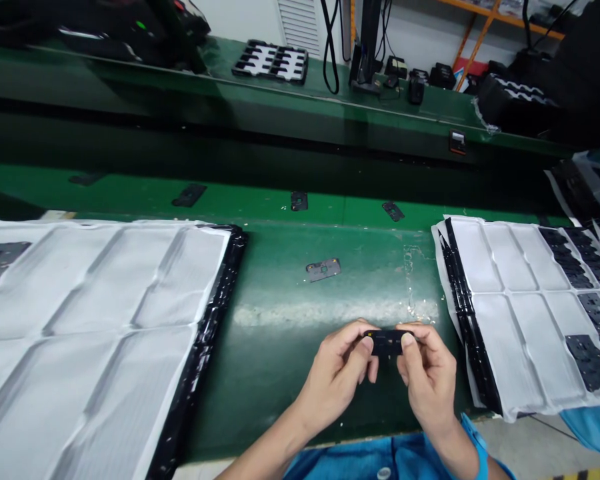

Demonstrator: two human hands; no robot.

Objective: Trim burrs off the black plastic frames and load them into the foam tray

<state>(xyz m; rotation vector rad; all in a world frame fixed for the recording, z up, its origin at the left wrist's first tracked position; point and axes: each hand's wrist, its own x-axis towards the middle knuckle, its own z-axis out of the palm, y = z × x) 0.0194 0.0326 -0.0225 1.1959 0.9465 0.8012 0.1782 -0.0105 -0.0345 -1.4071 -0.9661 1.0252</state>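
A small flat black plastic part (387,343) with a yellow mark at its left end is held up above the green bench, near its front edge. My left hand (343,363) pinches its left end between thumb and fingers. At the other end, the thumb and fingers of my right hand (427,367) are closed on the same part. Beyond my hands, a similar flat dark part (323,269) with cutouts and yellow spots lies on the bench.
White-lined trays stand on the left (105,333) and right (510,320); the right one holds several black parts (589,363). Farther back, loose parts (299,201) lie along a green strip. On the rear ledge are a black-and-white tray (271,62) and hanging cables (333,53).
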